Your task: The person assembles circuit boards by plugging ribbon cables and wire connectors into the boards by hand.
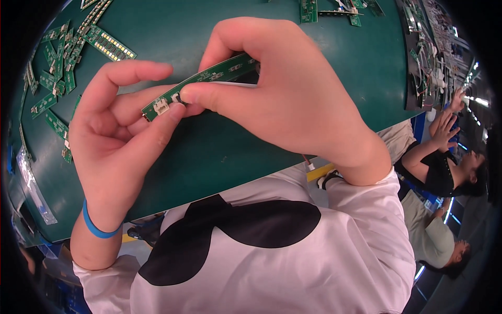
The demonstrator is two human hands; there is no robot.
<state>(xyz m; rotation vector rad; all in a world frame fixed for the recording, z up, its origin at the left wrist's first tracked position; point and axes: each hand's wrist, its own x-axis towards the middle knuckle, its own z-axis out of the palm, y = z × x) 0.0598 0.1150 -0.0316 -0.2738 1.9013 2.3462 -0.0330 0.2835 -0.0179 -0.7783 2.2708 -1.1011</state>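
Observation:
A narrow green circuit board is held up at a slant above the table, between my two hands. My right hand grips its upper part, the thumb lying along the near edge and the fingers behind. Close to the right thumb tip sits a small black and white part on the board. My left hand pinches the lower end with its thumb beside a cream connector; its index finger is lifted off. Under the board, by the right palm, a dark patch with a white edge shows, too covered to name.
Loose circuit boards lie heaped at the left of the green table, and more boards at the far edge. A black tray of boards and wires stands at the right. Two people are beyond it.

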